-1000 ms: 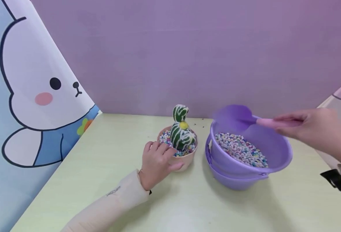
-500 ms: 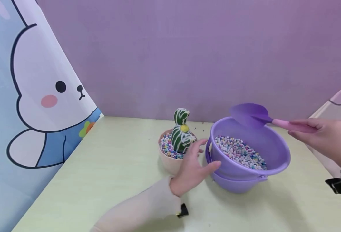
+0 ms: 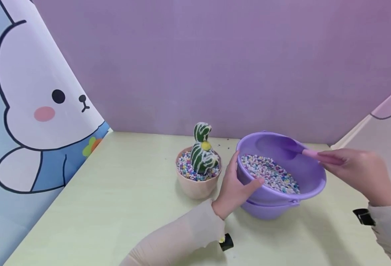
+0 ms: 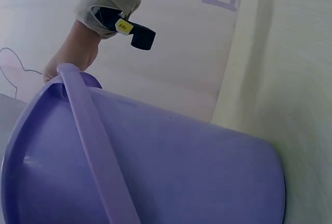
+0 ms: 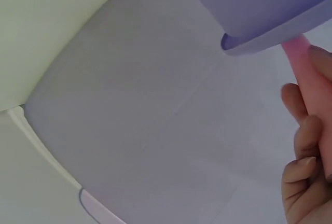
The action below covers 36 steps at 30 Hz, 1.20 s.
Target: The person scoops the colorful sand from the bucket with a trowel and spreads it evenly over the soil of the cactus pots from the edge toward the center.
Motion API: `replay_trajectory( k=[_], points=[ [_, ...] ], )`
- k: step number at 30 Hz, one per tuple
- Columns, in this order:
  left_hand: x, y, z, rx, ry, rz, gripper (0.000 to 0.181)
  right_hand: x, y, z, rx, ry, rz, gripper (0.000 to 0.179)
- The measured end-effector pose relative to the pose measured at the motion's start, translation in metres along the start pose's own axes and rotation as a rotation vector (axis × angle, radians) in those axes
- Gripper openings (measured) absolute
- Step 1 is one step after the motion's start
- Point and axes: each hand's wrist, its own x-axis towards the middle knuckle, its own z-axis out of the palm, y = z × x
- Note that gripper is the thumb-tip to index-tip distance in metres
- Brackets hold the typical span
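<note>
My right hand grips the pink handle of a toy shovel, whose purple blade dips inside the purple bucket, against its far wall. Small multicoloured pebbles lie in the bucket. At the bucket's left side, my left hand holds the rim, thumb over the front edge and fingers along the outside. The left wrist view shows the bucket wall and its handle up close. In the right wrist view, fingers curl round the pink handle just outside the rim.
Left of the bucket stands a pale pink pot of coloured pebbles with a green, white-striped cactus bearing a yellow ball. A few dark specks lie on the table behind it. A purple wall closes the back.
My left hand has moved right from the pot to the bucket and taken its rim. My right hand has lowered the shovel from above the bucket into it.
</note>
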Motion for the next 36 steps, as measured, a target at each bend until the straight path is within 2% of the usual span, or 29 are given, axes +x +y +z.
replay_trajectory(
  k=[3, 5, 11, 13, 16, 21, 23, 28, 31, 36],
  points=[
    [0.001, 0.0, 0.0, -0.013, 0.003, -0.004, 0.092, 0.0, -0.003, -0.001, -0.032, -0.03, -0.019, 0.031],
    [0.002, 0.001, 0.001, -0.021, 0.01, -0.018, 0.092, 0.001, -0.004, -0.002, -0.04, -0.067, -0.023, 0.026],
    [0.003, 0.005, 0.004, -0.025, 0.035, -0.104, 0.093, 0.006, -0.008, 0.002, -0.077, -0.156, -0.051, 0.028],
    [0.004, 0.005, 0.006, -0.017, 0.034, -0.12, 0.093, 0.006, -0.008, 0.005, -0.092, -0.152, -0.06, 0.048],
    [0.004, 0.004, 0.009, -0.015, 0.032, -0.115, 0.095, 0.006, -0.007, 0.008, -0.119, -0.146, -0.048, 0.054],
    [0.004, 0.001, 0.014, -0.019, 0.046, -0.116, 0.1, 0.007, -0.009, 0.014, -0.171, -0.059, -0.099, 0.077],
    [0.003, 0.0, 0.014, -0.034, 0.044, -0.117, 0.101, 0.009, -0.011, 0.015, -0.196, -0.063, -0.086, 0.084],
    [-0.001, -0.002, 0.014, -0.024, 0.052, -0.127, 0.102, 0.017, -0.017, 0.019, -0.299, -0.23, -0.086, 0.085],
    [-0.002, -0.004, 0.013, -0.001, 0.074, -0.144, 0.103, 0.022, -0.018, 0.025, -0.336, -0.255, -0.162, 0.076],
    [-0.002, -0.008, 0.013, 0.002, 0.089, -0.141, 0.103, 0.02, -0.018, 0.029, -0.324, -0.334, -0.285, 0.089]
  ],
)
